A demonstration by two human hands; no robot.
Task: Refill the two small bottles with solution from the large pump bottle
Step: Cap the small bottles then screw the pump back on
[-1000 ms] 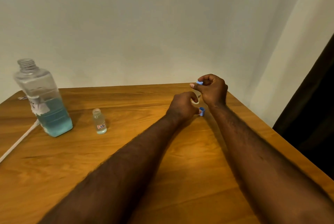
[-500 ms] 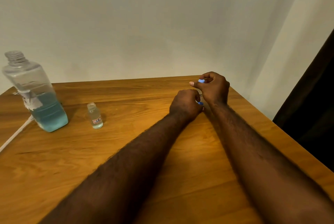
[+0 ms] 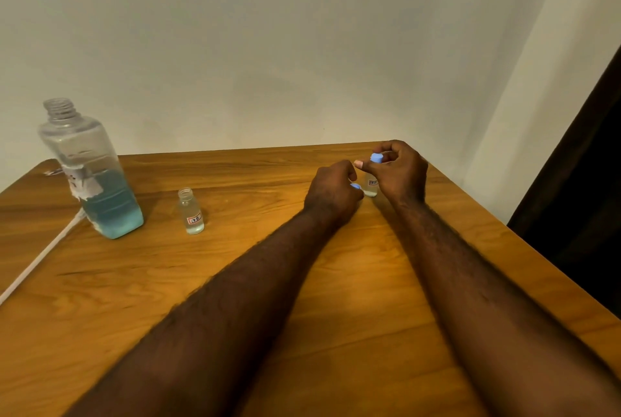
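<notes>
While right hand (image 3: 401, 173) pinches a blue cap (image 3: 376, 158) above the small bottle (image 3: 371, 186) between the hands, left hand (image 3: 331, 193) curls round a second cap (image 3: 355, 186); uncapped bottle (image 3: 191, 212), large bottle (image 3: 92, 178) well left.

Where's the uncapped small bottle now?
Head view: the uncapped small bottle stands on the table, just right of the large bottle, left of the left hand.
</notes>
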